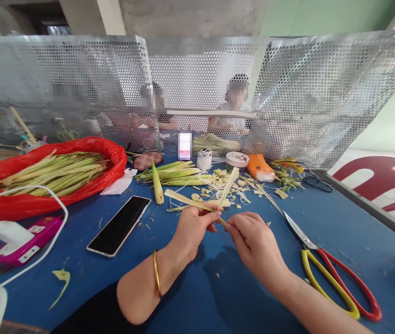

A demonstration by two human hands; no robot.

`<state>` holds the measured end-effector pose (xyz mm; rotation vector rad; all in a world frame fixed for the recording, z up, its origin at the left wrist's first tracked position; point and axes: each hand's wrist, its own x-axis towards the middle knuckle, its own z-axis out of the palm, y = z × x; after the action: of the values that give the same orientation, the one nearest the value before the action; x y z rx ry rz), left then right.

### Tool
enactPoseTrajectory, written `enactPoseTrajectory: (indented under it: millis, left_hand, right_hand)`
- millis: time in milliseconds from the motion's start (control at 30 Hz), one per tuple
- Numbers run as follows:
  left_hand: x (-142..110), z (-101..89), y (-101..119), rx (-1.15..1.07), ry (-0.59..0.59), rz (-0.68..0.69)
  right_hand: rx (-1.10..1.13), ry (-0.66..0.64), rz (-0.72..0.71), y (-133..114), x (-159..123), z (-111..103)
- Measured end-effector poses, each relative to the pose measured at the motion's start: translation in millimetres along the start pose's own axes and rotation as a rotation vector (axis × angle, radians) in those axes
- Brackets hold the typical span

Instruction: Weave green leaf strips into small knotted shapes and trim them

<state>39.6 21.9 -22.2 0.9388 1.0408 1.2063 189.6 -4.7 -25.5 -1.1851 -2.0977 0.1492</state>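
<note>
Over the middle of the blue table my left hand (197,225) pinches pale green leaf strips (183,198) where they cross. One strip sticks out to the left and another stands up towards the back. Close beside it, my right hand (251,236) is closed on a thin green end of the strips, just right of the crossing. The fingertips of both hands are a short way apart. Behind them lie cut leaf scraps (223,185) and a bundle of green leaf stalks (173,174). One pointed husk (156,183) stands out to the left of the scraps.
Scissors (308,243) with red and yellow handles lie at the right. At the left are a phone (119,226), a magenta power strip (27,241) and a red bag (114,155) of leaves. String (204,160), tape (237,160) and an orange packet (260,167) line the perforated screen (200,60); people sit behind it.
</note>
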Motion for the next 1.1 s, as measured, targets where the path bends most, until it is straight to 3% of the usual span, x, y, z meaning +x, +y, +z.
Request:
enactPoseTrajectory:
  millis: [100, 267, 400, 467, 600, 700, 833, 967, 1033, 1100]
  left_hand:
    - [1, -2.4, 3, 0.012, -0.032, -0.034]
    - [-3, -4.4, 14, 0.092, -0.244, -0.175]
    - [-8, -2.4, 16, 0.153, -0.343, -0.205]
    - [-9, -0.5, 14, 0.194, -0.340, -0.193]
    - [-10, 3.7, 8, 0.195, -0.215, -0.189]
    - [-10, 5.0, 7, 0.207, -0.237, -0.194]
    - [-12, 5.1, 8, 0.228, -0.266, -0.212]
    - [-18, 7.4, 10, 0.334, -0.298, -0.195]
    - [-21, 9.0, 9, 0.402, -0.348, -0.174]
    - [-22, 10.0, 8, 0.449, -0.384, -0.156]
  right_hand:
    - [0.103, -0.019, 0.048, 1, 2, -3]
    - [0.569, 0.031, 0.432, 12, 13, -7]
    - [0.911, 0.047, 0.589, 15, 17, -8]
    - [0.955, 0.075, 0.609, 14, 17, -7]
    - [0.882, 0.174, 0.626, 13, 14, -2]
    - [0.810, 0.222, 0.636, 16, 12, 4]
    - [0.588, 0.205, 0.556, 25, 12, 1]
    - [0.034, 0.457, 0.228, 26, 14, -13]
    - [-0.073, 0.350, 0.038, 22, 14, -16]
    - [0.006, 0.114, -0.059, 17, 13, -15]
